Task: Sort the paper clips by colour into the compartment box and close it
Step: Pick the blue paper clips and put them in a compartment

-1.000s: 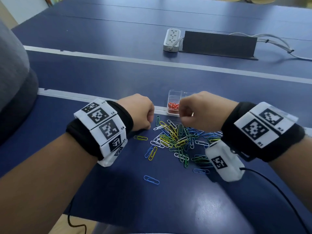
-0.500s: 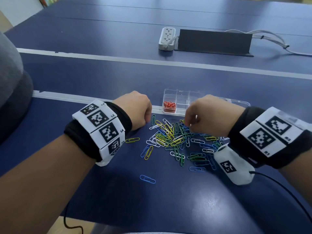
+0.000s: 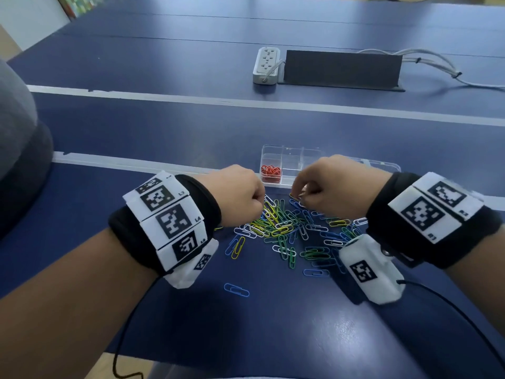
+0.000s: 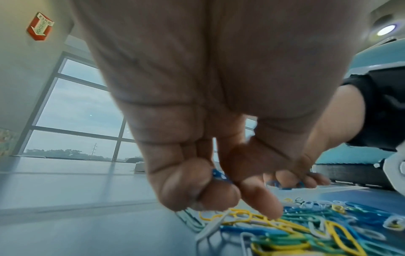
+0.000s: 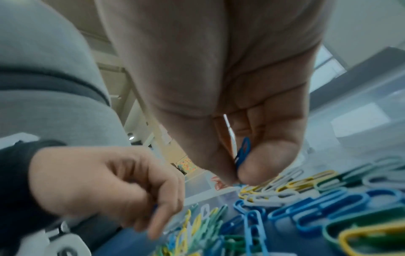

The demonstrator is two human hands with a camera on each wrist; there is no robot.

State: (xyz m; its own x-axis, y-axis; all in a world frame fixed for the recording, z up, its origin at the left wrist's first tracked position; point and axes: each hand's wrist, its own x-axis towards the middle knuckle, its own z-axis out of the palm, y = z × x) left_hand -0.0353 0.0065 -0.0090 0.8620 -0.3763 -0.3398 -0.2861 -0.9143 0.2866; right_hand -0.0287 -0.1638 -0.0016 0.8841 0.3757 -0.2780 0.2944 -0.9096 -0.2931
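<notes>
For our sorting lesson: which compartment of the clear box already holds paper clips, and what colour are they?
The leftmost compartment of the compartment box, the only one with clips: red paper clips. The compartments beside it look empty.

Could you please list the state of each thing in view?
Compartment box: open, red clips in the left compartment.
Left hand: holds blue clips.
Right hand: pinches a blue clip.
Clip pile: loose, mixed colours, unsorted.
Power strip: nothing visibly plugged in.
</notes>
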